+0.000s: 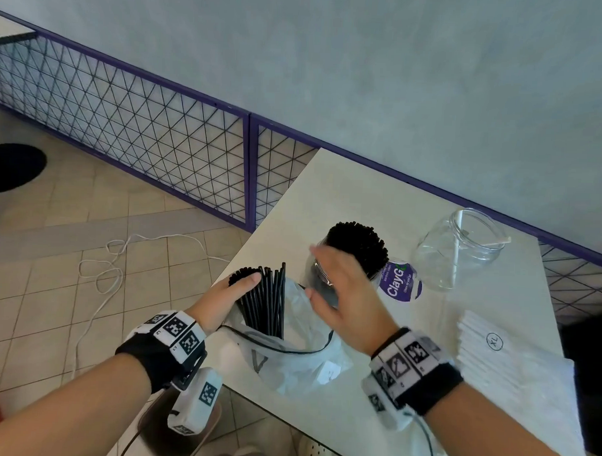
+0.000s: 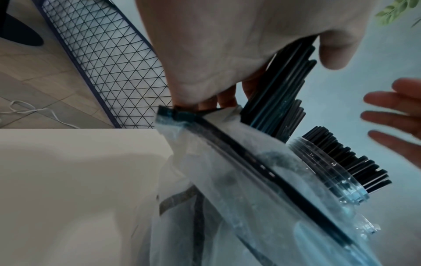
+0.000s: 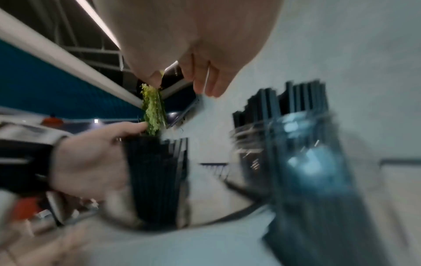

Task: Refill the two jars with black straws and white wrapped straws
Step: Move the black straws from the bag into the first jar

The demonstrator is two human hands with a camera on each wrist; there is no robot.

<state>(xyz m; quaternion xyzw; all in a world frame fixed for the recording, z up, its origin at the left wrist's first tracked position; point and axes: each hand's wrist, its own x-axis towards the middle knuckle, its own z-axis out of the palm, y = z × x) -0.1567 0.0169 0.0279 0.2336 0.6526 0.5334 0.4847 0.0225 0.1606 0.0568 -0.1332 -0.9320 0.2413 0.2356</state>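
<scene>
Soft daylight; right-wrist view motion-blurred

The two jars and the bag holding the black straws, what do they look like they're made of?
Jar of black straws and nearly empty jar: clear and glossy, with threaded necks; glass or hard plastic, it cannot be told which. Bag: thin, soft, frosted plastic film, wrinkled and see-through, with a dark strip along its mouth. Black straws: smooth, slightly shiny, likely plastic.
</scene>
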